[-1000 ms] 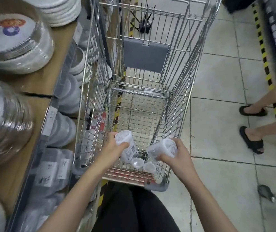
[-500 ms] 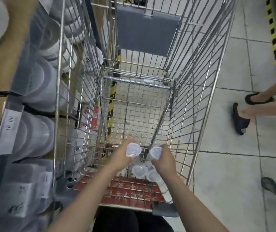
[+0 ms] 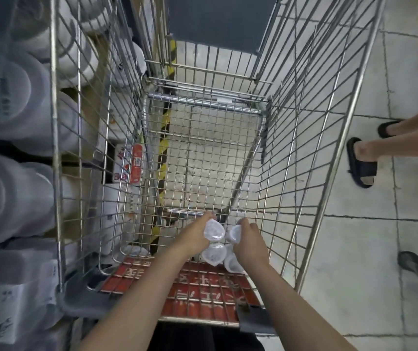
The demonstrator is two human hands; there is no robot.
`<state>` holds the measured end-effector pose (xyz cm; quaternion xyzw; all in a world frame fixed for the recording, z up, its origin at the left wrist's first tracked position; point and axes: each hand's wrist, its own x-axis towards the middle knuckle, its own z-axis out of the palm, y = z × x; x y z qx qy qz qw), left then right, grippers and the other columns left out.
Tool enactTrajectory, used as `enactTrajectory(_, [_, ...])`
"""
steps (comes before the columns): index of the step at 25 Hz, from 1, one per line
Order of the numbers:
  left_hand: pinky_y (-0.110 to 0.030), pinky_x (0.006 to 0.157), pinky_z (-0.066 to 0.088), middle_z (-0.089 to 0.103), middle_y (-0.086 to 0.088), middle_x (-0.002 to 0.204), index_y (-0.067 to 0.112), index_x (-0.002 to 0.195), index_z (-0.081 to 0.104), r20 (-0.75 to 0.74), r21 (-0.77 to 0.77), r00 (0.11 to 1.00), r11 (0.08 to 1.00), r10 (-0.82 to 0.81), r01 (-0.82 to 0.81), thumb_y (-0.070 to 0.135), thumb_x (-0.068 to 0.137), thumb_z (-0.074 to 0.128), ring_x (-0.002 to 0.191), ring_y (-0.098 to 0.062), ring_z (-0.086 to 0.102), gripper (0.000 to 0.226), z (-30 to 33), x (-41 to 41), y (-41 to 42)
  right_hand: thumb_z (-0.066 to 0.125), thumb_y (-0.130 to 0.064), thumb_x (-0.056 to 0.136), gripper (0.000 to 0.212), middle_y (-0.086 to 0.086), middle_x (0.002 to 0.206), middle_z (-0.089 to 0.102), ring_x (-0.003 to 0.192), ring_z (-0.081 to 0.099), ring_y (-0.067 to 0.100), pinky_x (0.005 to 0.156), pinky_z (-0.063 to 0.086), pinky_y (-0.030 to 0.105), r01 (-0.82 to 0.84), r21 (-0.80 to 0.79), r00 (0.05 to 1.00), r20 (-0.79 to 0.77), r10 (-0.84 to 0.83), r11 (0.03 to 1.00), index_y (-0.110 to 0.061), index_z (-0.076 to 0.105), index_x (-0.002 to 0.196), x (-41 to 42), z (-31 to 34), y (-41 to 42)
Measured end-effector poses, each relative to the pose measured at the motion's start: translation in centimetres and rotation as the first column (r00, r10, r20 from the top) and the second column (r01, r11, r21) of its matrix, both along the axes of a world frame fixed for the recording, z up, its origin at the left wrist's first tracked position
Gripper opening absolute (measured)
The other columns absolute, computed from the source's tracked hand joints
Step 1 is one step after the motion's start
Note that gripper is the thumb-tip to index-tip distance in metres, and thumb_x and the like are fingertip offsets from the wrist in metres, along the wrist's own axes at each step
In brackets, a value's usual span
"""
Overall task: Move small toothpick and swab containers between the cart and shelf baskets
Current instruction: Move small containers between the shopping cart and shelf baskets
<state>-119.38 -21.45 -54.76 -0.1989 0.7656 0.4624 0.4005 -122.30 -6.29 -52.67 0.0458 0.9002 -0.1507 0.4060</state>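
Observation:
Both my arms reach down into the wire shopping cart (image 3: 304, 153). My left hand (image 3: 192, 236) grips a small clear plastic container (image 3: 213, 231), seen lid-on, low over the cart floor. My right hand (image 3: 247, 243) grips a second clear container (image 3: 234, 233) right beside it, the two almost touching. Two more clear containers (image 3: 213, 254) (image 3: 232, 263) stand on the cart floor just below my hands, against the near end of the cart.
Shelves on the left carry stacks of white disposable bowls and plates (image 3: 13, 117) in plastic wrap, pressed close to the cart's left side. Another person's feet in black slippers (image 3: 361, 163) stand on the tiled floor to the right. A red flap (image 3: 177, 295) lines the cart's near end.
Both hands have gone down from cart-rim height to near the cart floor, carrying the two containers upright toward the pair standing there. The view has tipped further down into the cart.

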Motion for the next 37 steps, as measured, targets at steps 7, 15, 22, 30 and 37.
enactTrajectory(7, [-0.034, 0.101, 0.040, 0.041, -0.009, 0.143, 0.022, 0.138, 0.045, 0.033, 0.099, 0.999, 0.994, 0.043, -0.046, 0.002, 0.093, 0.043, 0.126, -0.025, 0.044, 0.049, -1.3, 0.2, 1.3, 0.050, -0.023, 0.090, 0.044, 0.012, 0.134, 0.042, 0.118, 0.049, 0.031, 0.094, 0.041, 0.034, 0.074, 0.004, 0.986, 0.150, -0.073, 0.997, -0.013, 0.046, 0.132, -0.3, -0.7, -0.1])
enactTrajectory(15, [-0.042, 0.088, 0.050, 0.063, -0.004, 0.112, 0.018, 0.111, 0.052, 0.074, 0.006, 0.996, 0.999, 0.052, -0.053, 0.018, 0.091, 0.058, 0.100, -0.024, 0.061, 0.021, -1.9, 0.1, 0.7, 0.039, -0.001, 0.088, 0.045, 0.013, 0.133, 0.049, 0.120, 0.050, 0.030, 0.093, 0.041, 0.030, 0.023, 0.021, 0.990, 0.139, -0.025, 1.000, -0.011, 0.052, 0.130, -1.0, -1.2, 0.2])
enactTrajectory(22, [-0.043, 0.094, 0.048, 0.052, -0.006, 0.129, 0.012, 0.125, 0.049, 0.086, 0.034, 0.984, 0.987, 0.154, -0.157, 0.008, 0.086, 0.059, 0.112, -0.023, 0.054, 0.040, -2.3, 0.4, 0.9, 0.040, -0.005, 0.091, 0.042, 0.013, 0.133, 0.042, 0.122, 0.043, 0.029, 0.096, 0.038, 0.034, -0.056, 0.063, 0.998, 0.014, 0.055, 0.996, -0.006, 0.042, 0.133, 0.0, -1.3, 0.3])
enactTrajectory(30, [-0.027, 0.095, 0.040, 0.044, -0.005, 0.142, 0.013, 0.137, 0.044, 0.103, 0.040, 0.975, 0.978, 0.199, -0.204, 0.012, 0.089, 0.060, 0.125, -0.023, 0.047, 0.051, -1.7, 0.7, 0.3, 0.046, -0.008, 0.087, 0.047, 0.009, 0.133, 0.046, 0.120, 0.043, 0.028, 0.101, 0.035, 0.032, -0.212, 0.075, 0.975, -0.059, 0.216, 0.974, -0.009, 0.045, 0.134, -0.5, 0.0, 0.1])
enactTrajectory(37, [-0.026, 0.080, 0.042, 0.058, -0.002, 0.117, 0.012, 0.123, 0.054, 0.064, -0.118, 0.952, 0.949, 0.301, -0.292, 0.018, 0.095, 0.050, 0.090, -0.011, 0.053, 0.029, 7.8, 1.9, -3.1, 0.045, -0.010, 0.090, 0.041, 0.012, 0.130, 0.050, 0.117, 0.050, 0.028, 0.090, 0.042, 0.032, -0.218, -0.040, 0.973, -0.085, 0.214, 0.975, -0.008, 0.049, 0.131, -1.6, 10.2, 0.0])
